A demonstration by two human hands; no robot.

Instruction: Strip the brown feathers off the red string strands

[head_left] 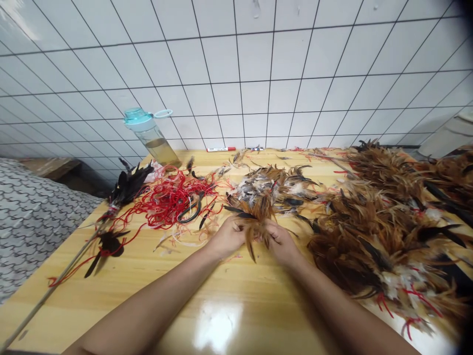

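Both my hands meet over the middle of a glossy wooden table (155,276). My left hand (227,237) and my right hand (281,242) are closed on a small bunch of brown feathers (256,222) held between them, its tips pointing down toward me. Just beyond the hands lies a loose heap of brown, black and white feathers (275,185).
A big pile of brown feathers tied with red string (388,222) fills the right side. A tangle of red string (172,199) with black scissors (190,212) lies at the left, beside a thin stick with black feathers (107,231). A water bottle (153,138) and a red marker (220,149) stand by the tiled wall.
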